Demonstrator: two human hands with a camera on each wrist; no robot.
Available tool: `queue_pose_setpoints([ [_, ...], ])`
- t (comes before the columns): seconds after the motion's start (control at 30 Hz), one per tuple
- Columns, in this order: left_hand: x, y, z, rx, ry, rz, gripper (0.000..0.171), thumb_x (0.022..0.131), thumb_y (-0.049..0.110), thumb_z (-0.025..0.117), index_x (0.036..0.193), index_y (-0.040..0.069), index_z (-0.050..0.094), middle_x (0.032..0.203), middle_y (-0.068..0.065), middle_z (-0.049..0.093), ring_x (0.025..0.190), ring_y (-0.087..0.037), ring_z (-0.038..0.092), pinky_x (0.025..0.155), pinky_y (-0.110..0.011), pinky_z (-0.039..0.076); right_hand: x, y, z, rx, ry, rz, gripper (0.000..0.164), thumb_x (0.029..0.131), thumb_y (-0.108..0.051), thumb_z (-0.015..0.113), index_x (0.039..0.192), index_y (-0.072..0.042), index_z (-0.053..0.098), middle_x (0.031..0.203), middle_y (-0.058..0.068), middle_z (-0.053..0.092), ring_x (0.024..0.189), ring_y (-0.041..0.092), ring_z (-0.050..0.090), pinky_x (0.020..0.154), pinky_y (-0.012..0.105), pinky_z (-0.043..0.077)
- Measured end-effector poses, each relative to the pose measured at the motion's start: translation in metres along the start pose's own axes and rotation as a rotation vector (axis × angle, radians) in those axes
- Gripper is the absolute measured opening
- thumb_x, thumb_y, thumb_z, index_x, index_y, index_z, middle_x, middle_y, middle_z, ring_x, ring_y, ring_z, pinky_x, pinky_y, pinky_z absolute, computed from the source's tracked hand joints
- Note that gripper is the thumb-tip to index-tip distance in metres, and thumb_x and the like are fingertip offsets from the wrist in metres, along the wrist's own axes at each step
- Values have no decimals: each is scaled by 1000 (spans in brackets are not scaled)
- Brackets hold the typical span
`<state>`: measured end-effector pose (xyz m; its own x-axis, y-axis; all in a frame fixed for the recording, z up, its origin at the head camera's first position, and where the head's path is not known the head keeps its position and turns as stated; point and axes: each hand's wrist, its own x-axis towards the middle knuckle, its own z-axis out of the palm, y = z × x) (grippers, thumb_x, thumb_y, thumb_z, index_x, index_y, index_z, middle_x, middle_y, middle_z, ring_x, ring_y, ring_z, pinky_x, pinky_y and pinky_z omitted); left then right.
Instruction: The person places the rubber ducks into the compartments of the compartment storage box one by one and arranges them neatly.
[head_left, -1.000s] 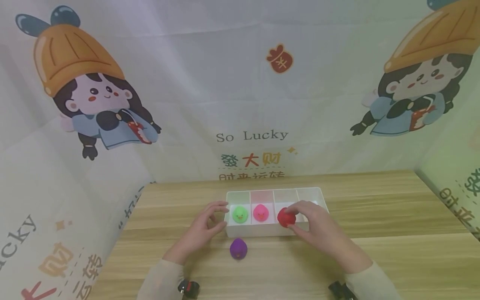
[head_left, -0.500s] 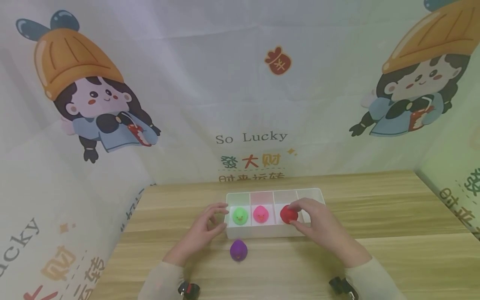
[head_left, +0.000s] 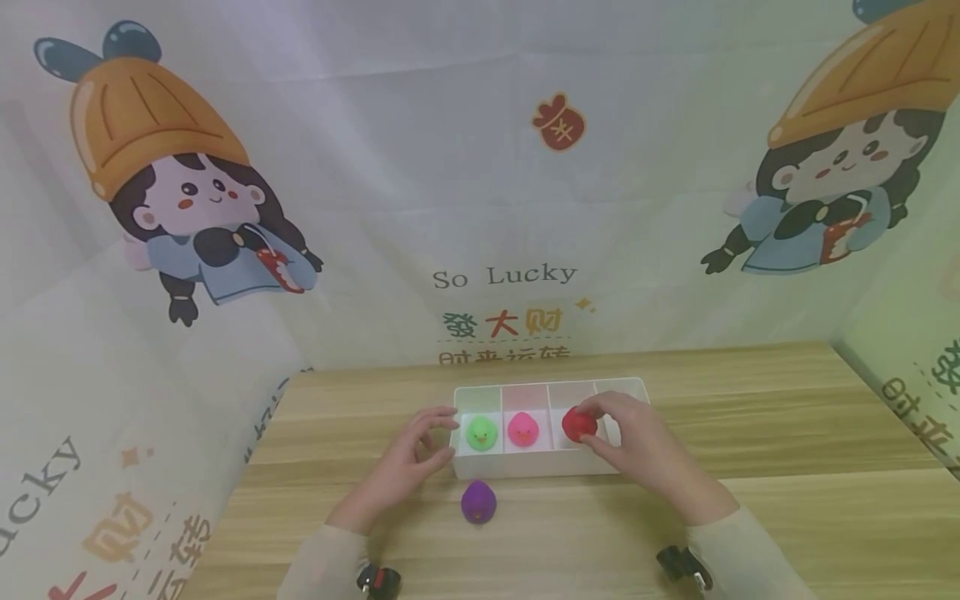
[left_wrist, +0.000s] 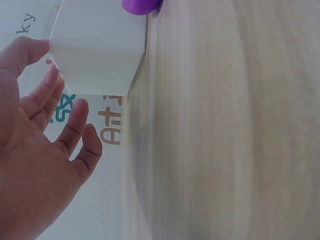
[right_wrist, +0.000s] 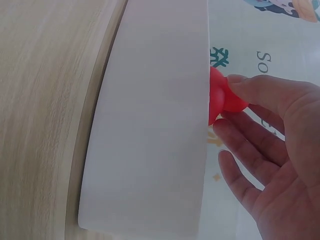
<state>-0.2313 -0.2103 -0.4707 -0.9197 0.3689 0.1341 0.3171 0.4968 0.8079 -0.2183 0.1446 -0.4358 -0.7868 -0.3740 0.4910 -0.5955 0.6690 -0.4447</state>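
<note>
My right hand (head_left: 637, 433) pinches a red toy duck (head_left: 576, 425) between thumb and fingers, over the third compartment of a white divided box (head_left: 525, 465). In the right wrist view the red duck (right_wrist: 218, 95) shows partly above the rim, its lower part hidden by the box wall. My left hand (head_left: 408, 454) has its fingertips and thumb at the box's left end, fingers loosely bent. A green duck (head_left: 481, 433) sits in the first compartment and a pink duck (head_left: 522, 430) in the second. In front of the box stands a purple duck (head_left: 478, 503) on the table.
The box stands on a wood-grain table (head_left: 750, 417). Behind and beside it hangs a printed cloth (head_left: 420, 167) with cartoon figures and lettering. The right hand covers much of the fourth compartment.
The red duck, held by my right hand, has shifted slightly right and back, from over the front rim to over the third compartment. My left hand stays at the box's end.
</note>
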Motion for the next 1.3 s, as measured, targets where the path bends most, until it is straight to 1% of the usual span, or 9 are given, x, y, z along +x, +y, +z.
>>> queue_pose_setpoints([
  [0.1,0,0,0,-7,-1,-1,35,98,16,69,131,10,61,157,-6,48,111,-28,55,89,-31,47,1,1,1,-11,4,-7,31,80,-6,87,106,-6,73,100,1,75,91,18,68,86,41,59],
  [0.3,0,1,0,-13,1,-8,34,98,15,69,131,11,62,157,-5,48,112,-28,55,90,-33,48,3,2,2,-13,-9,26,30,80,-8,88,106,-9,73,100,0,75,91,19,68,85,40,59],
  [0.47,-1,2,0,-20,2,-10,34,98,15,69,131,10,62,157,-5,48,112,-28,54,90,-33,48,4,4,4,-14,-19,36,29,80,-6,87,105,-9,73,100,0,75,91,18,68,86,39,58],
  [0.73,-1,-1,0,3,-1,-13,34,99,16,68,131,10,61,157,-5,47,113,-28,54,90,-33,48,8,8,7,21,-79,90,29,81,-6,86,106,-8,73,100,2,74,93,20,67,88,45,59],
  [0.87,-1,0,0,9,0,-27,35,98,16,69,132,11,61,157,-2,48,113,-26,55,91,-33,48,10,11,8,31,-110,111,27,82,-7,86,106,-8,73,100,1,74,93,19,66,89,45,59],
  [0.97,-1,1,0,9,2,-32,36,98,16,69,132,11,61,157,-2,48,113,-26,55,91,-33,48,12,13,9,34,-120,113,27,82,-7,86,105,-8,73,98,0,73,93,18,66,88,45,59],
  [1.2,-1,3,0,-1,2,-9,35,98,16,69,132,10,61,158,-6,47,113,-27,55,90,-34,48,16,16,11,31,-139,92,23,81,-5,86,100,-10,73,94,-1,73,90,18,67,86,42,58],
  [1.3,-2,3,-1,0,-2,-32,36,98,16,69,132,11,61,158,-3,47,113,-25,54,89,-31,48,19,15,10,47,-166,106,21,82,-5,85,99,-10,73,93,-1,74,91,18,68,87,41,57],
])
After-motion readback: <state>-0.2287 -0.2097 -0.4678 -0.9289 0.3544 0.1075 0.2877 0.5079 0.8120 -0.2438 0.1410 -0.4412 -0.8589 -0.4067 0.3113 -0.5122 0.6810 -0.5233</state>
